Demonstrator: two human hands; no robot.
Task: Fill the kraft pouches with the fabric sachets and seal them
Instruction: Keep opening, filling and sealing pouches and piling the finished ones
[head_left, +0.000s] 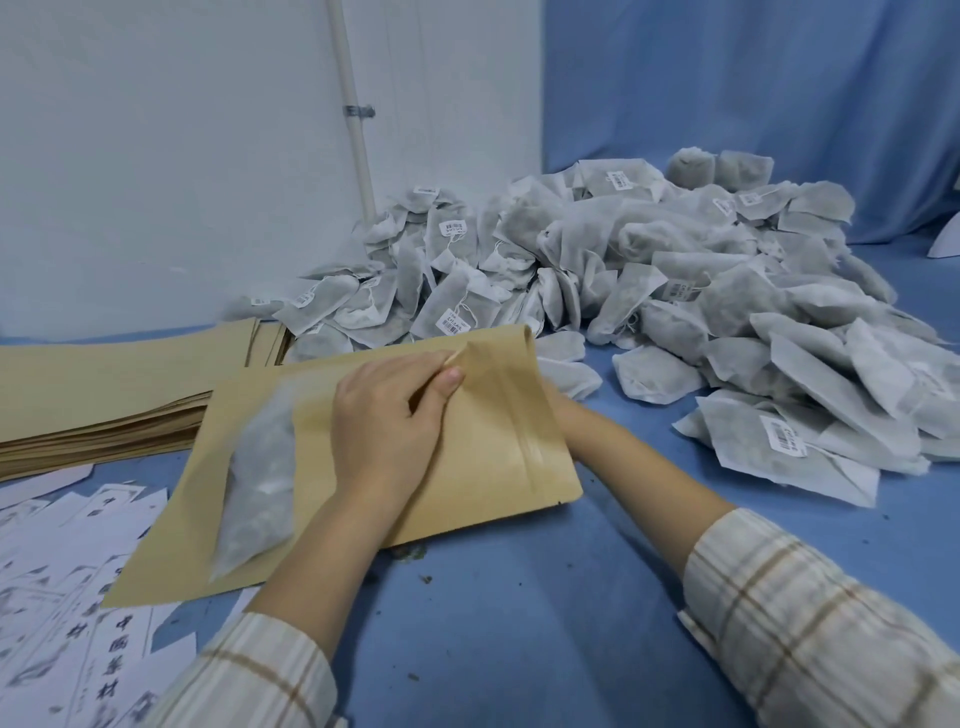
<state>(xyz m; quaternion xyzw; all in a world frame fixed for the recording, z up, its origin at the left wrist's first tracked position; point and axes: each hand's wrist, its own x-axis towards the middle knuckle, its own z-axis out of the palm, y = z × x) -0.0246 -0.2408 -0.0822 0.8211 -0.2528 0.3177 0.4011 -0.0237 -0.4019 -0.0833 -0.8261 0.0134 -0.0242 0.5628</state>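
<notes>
A kraft pouch (483, 452) with a clear window lies flat on the blue cloth, its zip mouth pointing right. Sachets show through the window (260, 478) at its left end. My left hand (395, 415) rests on top of the pouch and pinches the upper lip of the mouth between thumb and fingers. My right hand (563, 410) is inside or behind the open mouth; only the wrist and forearm show. A large heap of white fabric sachets (675, 291) with barcode tags lies beyond and to the right.
A stack of flat empty kraft pouches (104, 400) sits at the left. Printed white labels (67, 566) are scattered at the lower left. A white wall and pipe (356, 114) stand behind; bits of dried herb dot the blue cloth (519, 597).
</notes>
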